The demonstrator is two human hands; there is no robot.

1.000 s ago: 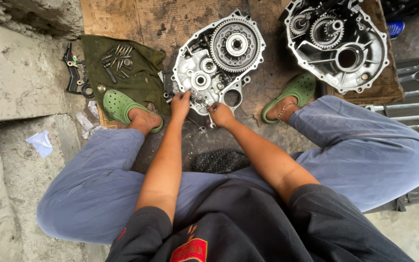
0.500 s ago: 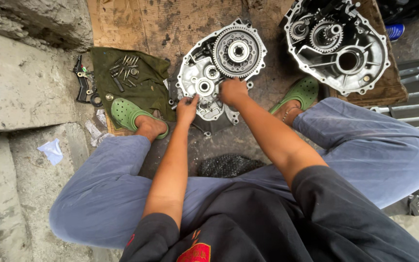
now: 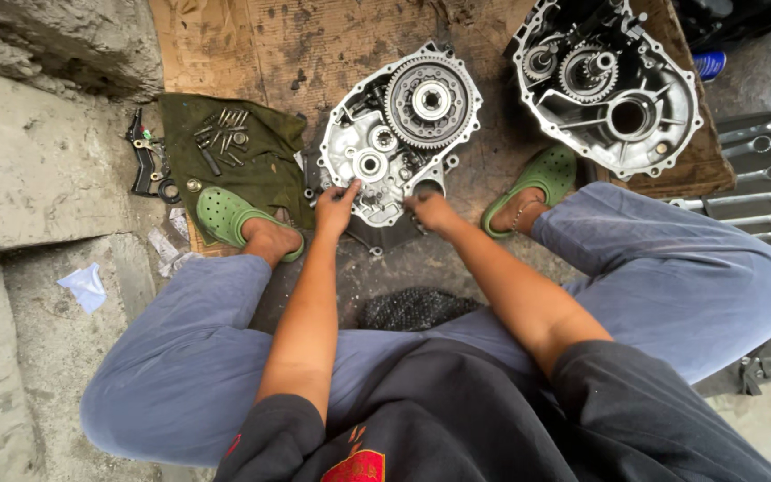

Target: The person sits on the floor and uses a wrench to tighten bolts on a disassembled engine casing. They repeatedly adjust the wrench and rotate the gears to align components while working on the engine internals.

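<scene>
Seated on the floor, a person rests the left hand (image 3: 336,201) and right hand (image 3: 428,210), fingers curled, on the near rim of a gearbox casing (image 3: 377,165) lying at twelve o'clock, between green clogs.

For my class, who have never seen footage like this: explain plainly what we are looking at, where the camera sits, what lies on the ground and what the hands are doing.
The camera is worn on a person's head and looks down at their own arms and legs. They squat on the ground in green clogs. Both hands rest on the near edge of a metal gear housing with a large toothed wheel: the left hand at its lower left, the right hand at its lower right. Neither clearly grips anything. A second housing lies further right on cardboard. Bolts lie on a green cloth to the left, and wrenches to the right.
</scene>
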